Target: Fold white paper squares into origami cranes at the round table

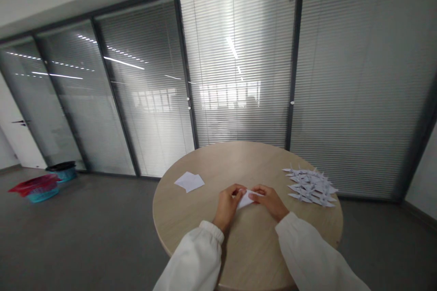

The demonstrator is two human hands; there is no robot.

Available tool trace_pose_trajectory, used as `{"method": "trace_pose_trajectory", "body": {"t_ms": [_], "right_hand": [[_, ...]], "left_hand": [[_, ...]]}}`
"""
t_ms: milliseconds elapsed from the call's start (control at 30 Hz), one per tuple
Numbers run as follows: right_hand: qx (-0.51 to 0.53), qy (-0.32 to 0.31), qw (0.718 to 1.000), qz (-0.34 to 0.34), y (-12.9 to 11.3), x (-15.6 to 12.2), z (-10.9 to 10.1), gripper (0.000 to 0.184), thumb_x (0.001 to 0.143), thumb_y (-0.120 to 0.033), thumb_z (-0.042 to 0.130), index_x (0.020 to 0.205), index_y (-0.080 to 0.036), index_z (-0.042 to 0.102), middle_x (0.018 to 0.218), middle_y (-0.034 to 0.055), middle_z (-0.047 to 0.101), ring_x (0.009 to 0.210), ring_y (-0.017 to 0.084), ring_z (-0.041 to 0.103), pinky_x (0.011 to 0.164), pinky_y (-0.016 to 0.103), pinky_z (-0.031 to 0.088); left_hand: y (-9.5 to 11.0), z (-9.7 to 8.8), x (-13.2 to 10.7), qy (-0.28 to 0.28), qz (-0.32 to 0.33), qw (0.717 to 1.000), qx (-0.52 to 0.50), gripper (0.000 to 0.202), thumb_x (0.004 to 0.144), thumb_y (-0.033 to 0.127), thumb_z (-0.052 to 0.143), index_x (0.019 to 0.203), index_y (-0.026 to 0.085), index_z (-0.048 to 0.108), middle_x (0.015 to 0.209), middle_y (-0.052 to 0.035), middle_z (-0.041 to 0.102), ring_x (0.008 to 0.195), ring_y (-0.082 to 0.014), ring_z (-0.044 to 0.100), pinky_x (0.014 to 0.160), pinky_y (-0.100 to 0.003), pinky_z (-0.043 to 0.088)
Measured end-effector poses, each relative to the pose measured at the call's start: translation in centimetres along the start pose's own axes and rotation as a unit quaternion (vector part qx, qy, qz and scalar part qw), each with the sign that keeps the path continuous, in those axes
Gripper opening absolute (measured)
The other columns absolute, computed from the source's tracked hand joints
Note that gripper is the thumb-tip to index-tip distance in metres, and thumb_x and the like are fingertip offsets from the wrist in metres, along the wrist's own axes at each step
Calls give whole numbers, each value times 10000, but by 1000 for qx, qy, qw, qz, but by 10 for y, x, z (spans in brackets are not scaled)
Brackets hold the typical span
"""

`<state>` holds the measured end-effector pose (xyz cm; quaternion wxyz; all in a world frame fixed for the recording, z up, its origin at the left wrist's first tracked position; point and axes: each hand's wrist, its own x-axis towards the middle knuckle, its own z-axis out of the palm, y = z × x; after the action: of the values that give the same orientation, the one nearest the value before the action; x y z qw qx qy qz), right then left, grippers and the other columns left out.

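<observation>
On the round table (177, 218), near its middle, a small white folded paper (245, 199) was pinched between both hands. Its left end was gripped by the fingertips of the left hand (228, 202) and its right end by those of the right hand (269, 200). At ten o'clock from the hands, flat white sheets (189, 182) were laid. At two o'clock, a heap of folded paper figures (310, 186) was spread.
</observation>
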<state>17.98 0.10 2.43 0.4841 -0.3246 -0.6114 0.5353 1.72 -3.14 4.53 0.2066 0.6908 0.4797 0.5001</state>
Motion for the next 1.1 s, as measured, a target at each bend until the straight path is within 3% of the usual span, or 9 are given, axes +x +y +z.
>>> {"method": "trace_pose_trajectory", "body": {"t_ms": [133, 533, 700, 900, 1000, 1100], "right_hand": [[-42, -22, 999, -8, -2, -2, 1, 313, 595, -440, 669, 674, -141, 624, 647, 18, 639, 605, 164, 581, 557, 241, 436], [-5, 52, 998, 37, -4, 1, -8, 345, 515, -444, 711, 680, -147, 649, 655, 55, 664, 625, 215, 618, 612, 314, 481], [-10, 85, 996, -7, 0, 4, -10, 349, 552, -448, 690, 717, -145, 639, 667, 60, 659, 635, 218, 614, 629, 327, 482], [-20, 131, 988, -81, 0, 5, -11, 376, 617, -408, 667, 875, -149, 581, 663, 33, 640, 659, 196, 598, 653, 301, 462], [-12, 113, 991, -78, 1, 4, -8, 419, 634, -384, 668, 964, -160, 537, 656, 12, 633, 657, 185, 595, 659, 294, 454], [23, 42, 998, -44, 2, 2, -2, 514, 616, -356, 691, 1044, -169, 476, 726, 26, 649, 694, 192, 604, 654, 292, 455]], "left_hand": [[0, 0, -1, -25, 5, 1000, 11, 260, 754, 359, 494, 842, 172, 651, 777, -36, 662, 695, -142, 577, 664, -230, 424], [-8, -2, 3, 33, -33, 999, 4, 302, 740, 391, 493, 834, 149, 647, 718, -37, 639, 649, -138, 546, 606, -230, 393], [-10, 0, 3, 27, -50, 998, -13, 303, 715, 395, 522, 829, 143, 645, 693, -36, 630, 627, -137, 544, 580, -224, 384], [-12, 3, 3, -30, -43, 998, -17, 242, 682, 337, 570, 821, 149, 627, 622, 1, 601, 553, -107, 515, 521, -196, 356], [-12, 4, 3, -38, -50, 997, -41, 233, 671, 327, 584, 808, 143, 623, 625, -1, 600, 566, -108, 527, 528, -193, 368], [-11, 4, 3, -26, -48, 997, -62, 246, 679, 340, 576, 812, 138, 624, 671, -20, 616, 604, -120, 547, 552, -201, 386]]}}
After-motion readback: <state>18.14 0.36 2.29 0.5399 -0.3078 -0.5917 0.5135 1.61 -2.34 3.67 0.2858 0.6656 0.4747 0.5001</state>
